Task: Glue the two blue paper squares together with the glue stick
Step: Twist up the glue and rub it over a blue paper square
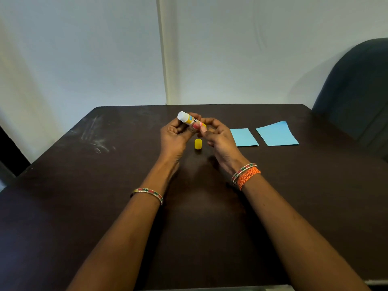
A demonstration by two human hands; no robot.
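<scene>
The glue stick [187, 118] is yellow with a white exposed tip, uncapped, and tilted up to the left above the table. My left hand [175, 135] grips its body. My right hand [218, 136] pinches its lower end with fingertips. Its yellow cap [198, 144] stands on the table just below and between my hands. Two blue paper squares lie flat to the right: the smaller one [244, 137] nearer my right hand, the larger one [277, 134] beyond it, with a gap between them.
The dark brown table [105, 185] has pale smudges at its left. A dark chair [357, 91] stands at the table's far right corner. A white wall rises behind the table's far edge.
</scene>
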